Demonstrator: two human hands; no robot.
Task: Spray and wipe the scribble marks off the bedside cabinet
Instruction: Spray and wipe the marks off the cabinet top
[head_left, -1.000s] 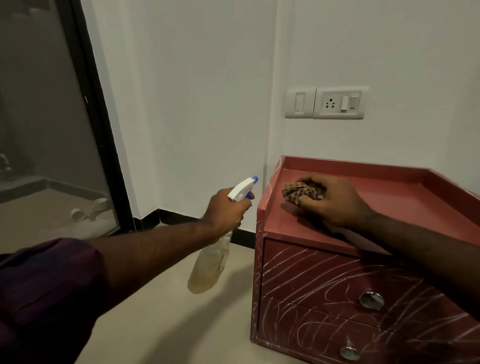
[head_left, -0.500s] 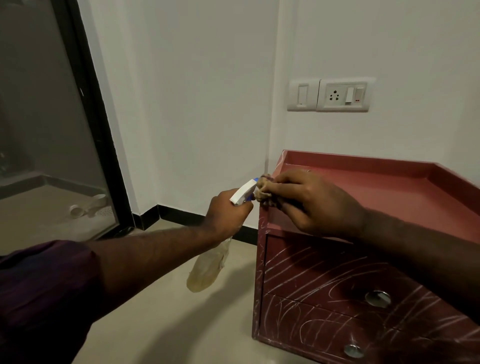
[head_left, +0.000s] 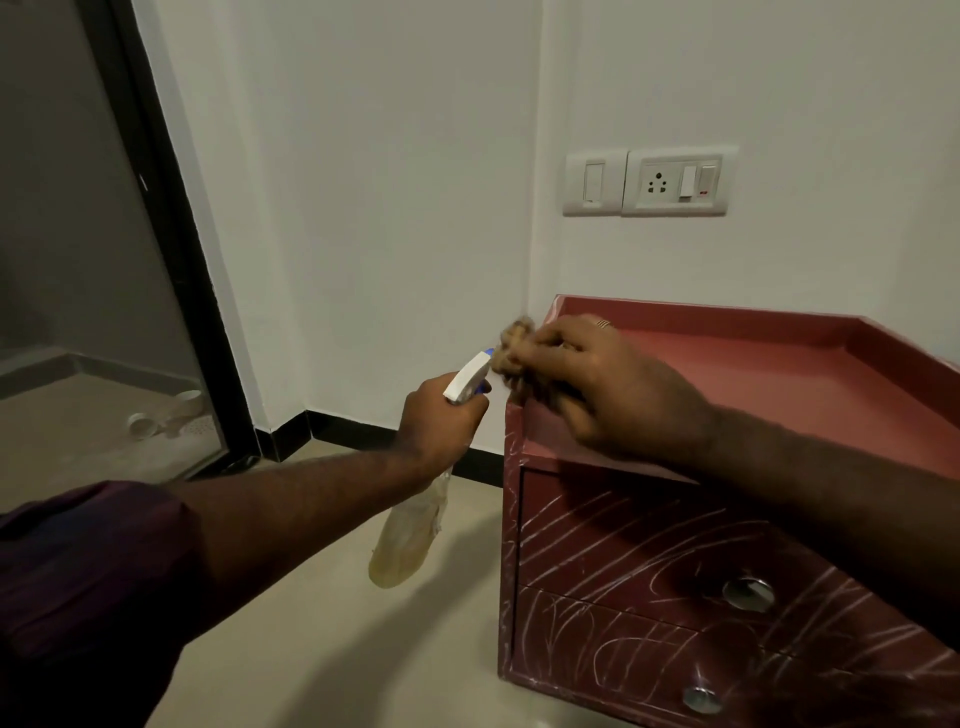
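Head cam: left grip (head_left: 441, 421) is wrapping the spray bottle (head_left: 410, 535), nozzle nearly touching the cloth (head_left: 514, 343) the right grip (head_left: 613, 395) is pinching at the bedside cabinet (head_left: 727, 374) corner, so imo a squeeze is risking misting the wall (head_left: 389, 208), not the scribble marks (head_left: 623, 535).

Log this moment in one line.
left hand: grips spray bottle, nozzle at cloth | right hand: holds cloth above cabinet corner | drawers: scribbles unwiped
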